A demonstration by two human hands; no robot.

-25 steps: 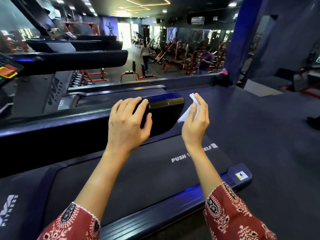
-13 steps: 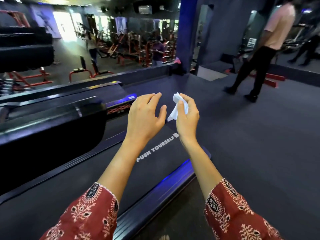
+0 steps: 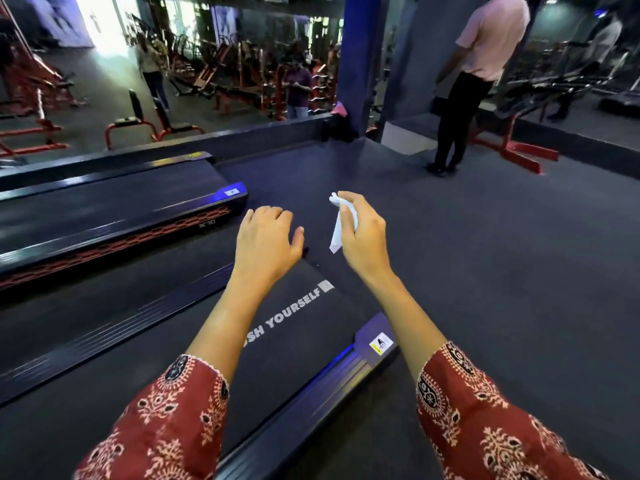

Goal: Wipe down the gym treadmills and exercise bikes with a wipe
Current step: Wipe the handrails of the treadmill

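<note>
My right hand point(image 3: 363, 233) pinches a small crumpled white wipe point(image 3: 337, 225), which hangs in the air above the rear end of a black treadmill deck point(image 3: 298, 341) printed with "PUSH YOURSELF". To its left my left hand point(image 3: 266, 240) hovers over the same belt, fingers loosely curled downward and holding nothing. A second treadmill point(image 3: 114, 209) with a red honeycomb side panel lies parallel on the left. Neither hand touches a machine.
Dark rubber floor point(image 3: 502, 271) spreads to the right. A person in a pink shirt point(image 3: 474, 81) stands at the back right beside a red bench frame point(image 3: 512, 150). A blue pillar point(image 3: 360, 64) and a low ledge with mirrors showing gym machines lie behind.
My view swung right, away from the treadmill console. My left hand came off the black console and now hangs free. My right hand kept the wipe and drew back from the machine.
</note>
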